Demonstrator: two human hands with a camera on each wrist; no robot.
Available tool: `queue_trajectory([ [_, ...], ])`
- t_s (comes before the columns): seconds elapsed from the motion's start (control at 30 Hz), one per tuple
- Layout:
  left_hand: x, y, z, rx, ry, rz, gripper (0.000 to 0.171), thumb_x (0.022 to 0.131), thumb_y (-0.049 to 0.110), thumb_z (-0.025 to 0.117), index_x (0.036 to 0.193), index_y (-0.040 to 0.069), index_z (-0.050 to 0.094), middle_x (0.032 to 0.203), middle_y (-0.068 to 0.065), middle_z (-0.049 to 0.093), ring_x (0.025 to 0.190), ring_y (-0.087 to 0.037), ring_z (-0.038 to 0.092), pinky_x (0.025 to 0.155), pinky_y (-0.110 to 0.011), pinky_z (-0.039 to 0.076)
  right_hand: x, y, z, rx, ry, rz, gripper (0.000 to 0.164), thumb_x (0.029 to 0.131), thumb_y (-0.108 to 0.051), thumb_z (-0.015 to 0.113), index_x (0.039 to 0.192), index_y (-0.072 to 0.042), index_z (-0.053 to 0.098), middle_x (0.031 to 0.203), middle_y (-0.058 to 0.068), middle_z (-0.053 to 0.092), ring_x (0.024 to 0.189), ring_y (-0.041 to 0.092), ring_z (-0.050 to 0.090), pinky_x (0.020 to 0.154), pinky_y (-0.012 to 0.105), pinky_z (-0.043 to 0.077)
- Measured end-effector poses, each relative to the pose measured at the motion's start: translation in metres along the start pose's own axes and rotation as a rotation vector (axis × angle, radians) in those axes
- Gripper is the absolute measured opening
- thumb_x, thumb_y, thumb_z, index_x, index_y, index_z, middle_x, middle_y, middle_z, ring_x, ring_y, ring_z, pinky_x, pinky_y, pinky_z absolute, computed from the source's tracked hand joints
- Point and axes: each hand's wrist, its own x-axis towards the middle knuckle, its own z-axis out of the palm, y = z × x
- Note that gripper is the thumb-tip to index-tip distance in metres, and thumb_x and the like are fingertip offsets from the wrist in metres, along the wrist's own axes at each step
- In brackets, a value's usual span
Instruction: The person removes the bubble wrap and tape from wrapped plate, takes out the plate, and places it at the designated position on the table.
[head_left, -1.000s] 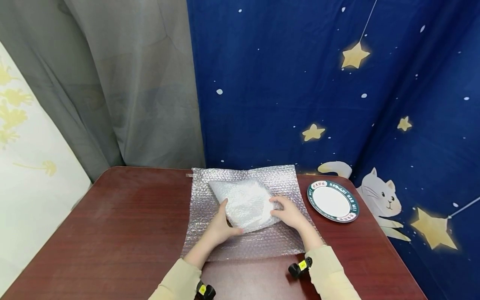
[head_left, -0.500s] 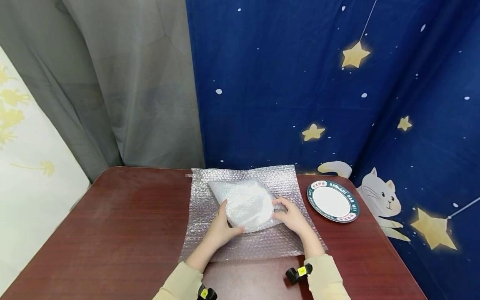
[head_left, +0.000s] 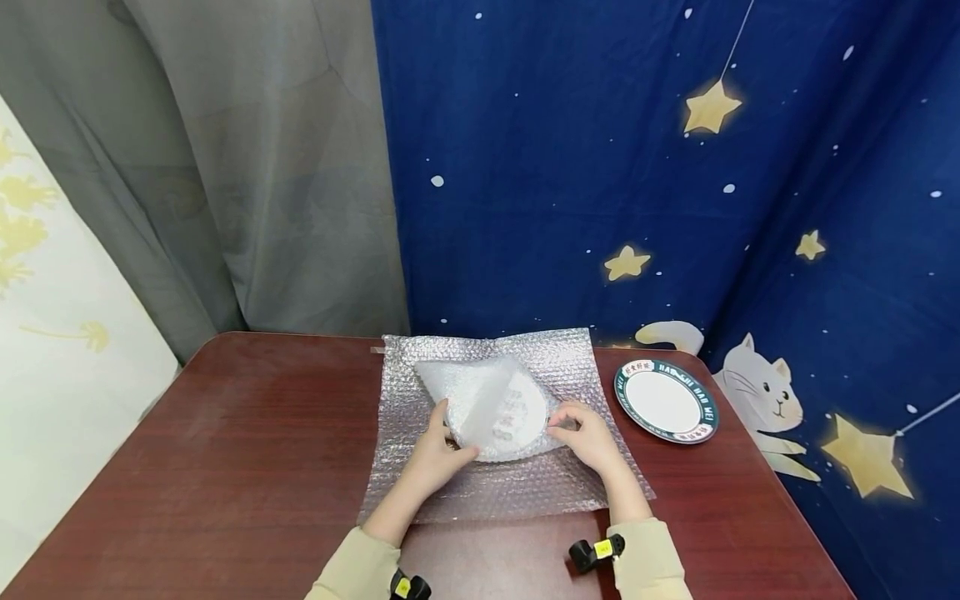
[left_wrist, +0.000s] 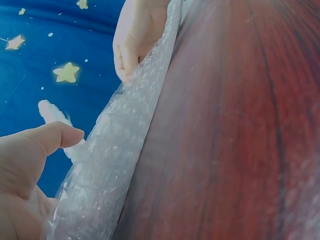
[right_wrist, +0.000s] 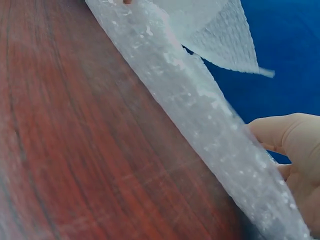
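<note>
Bubble wrap (head_left: 510, 497) lies on the worktop (head_left: 262, 467), a partly covered white plate (head_left: 527, 417) over it. My left hand (head_left: 431, 461), fingers spread from the thumb, borders its left side; my right hand (head_left: 594, 442) bends its fingers opposite, whether pinching I cannot tell.

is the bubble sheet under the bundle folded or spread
Spread: in the head view, the sheet shows beyond the bundle on every side, both far corners opened out.

Pale yellow sleeves (head_left: 649, 557) are ending behind the left hand (head_left: 432, 457) and right hand (head_left: 589, 437), where black devices (head_left: 582, 555) are bearing yellow labels (head_left: 603, 549).
</note>
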Motion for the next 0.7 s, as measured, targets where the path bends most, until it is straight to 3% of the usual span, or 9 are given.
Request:
queue_trajectory([
  [0.1, 0.0, 0.0, -0.001, -0.011, 0.001, -0.016, 0.098, 0.073, 0.017, 0.074, 0.149, -0.004, 0.015, 0.094, -0.011, 0.062, 0.065, -0.014, 0.055, 0.059, -0.032, 0.047, -0.0019, -0.0001, -0.0029, -0.011, 0.016, 0.007, 0.004, 0.082, -0.005, 0.073, 0.086, -0.005, 0.072, 0.115, 0.017, 0.062, 0.114, 0.035, 0.053, 0.092, 0.05, 0.044],
  [0.37, -0.0032, 0.0004, -0.0045, 0.026, 0.014, -0.033, 0.094, 0.074, 0.017, 0.072, 0.149, -0.002, 0.019, 0.105, -0.016, 0.061, 0.068, -0.014, 0.057, 0.06, -0.033, 0.048, -0.0037, -0.001, -0.0068, -0.045, 0.026, 0.035, 0.012, 0.085, -0.004, 0.069, 0.095, -0.005, 0.075, 0.104, 0.009, 0.066, 0.098, 0.026, 0.06, 0.081, 0.037, 0.049],
  [0.5, -0.0044, 0.0028, -0.0041, 0.083, 0.046, -0.025, 0.092, 0.073, 0.017, 0.07, 0.148, -0.003, 0.022, 0.106, -0.016, 0.063, 0.064, -0.013, 0.054, 0.058, -0.033, 0.046, -0.0038, 0.0008, -0.0067, -0.05, 0.035, 0.032, 0.015, 0.086, -0.004, 0.069, 0.101, -0.004, 0.074, 0.106, 0.01, 0.066, 0.098, 0.026, 0.06, 0.081, 0.037, 0.049],
  [0.6, -0.0046, 0.0045, -0.0019, 0.135, 0.086, -0.014, 0.088, 0.074, 0.02, 0.069, 0.147, -0.004, 0.025, 0.108, -0.016, 0.062, 0.068, -0.017, 0.056, 0.063, -0.037, 0.047, -0.004, 0.0022, -0.0064, -0.056, 0.045, 0.026, 0.019, 0.087, -0.005, 0.068, 0.106, -0.003, 0.073, 0.109, 0.012, 0.066, 0.097, 0.027, 0.061, 0.081, 0.037, 0.049],
  [0.7, -0.0046, 0.0054, 0.0006, 0.183, 0.123, -0.013, 0.083, 0.078, 0.023, 0.067, 0.146, -0.003, 0.028, 0.118, -0.023, 0.057, 0.087, -0.031, 0.061, 0.075, -0.047, 0.05, -0.0045, 0.0025, -0.0054, -0.064, 0.046, 0.021, 0.024, 0.088, -0.005, 0.068, 0.111, -0.003, 0.071, 0.114, 0.014, 0.065, 0.096, 0.027, 0.061, 0.079, 0.038, 0.049],
])
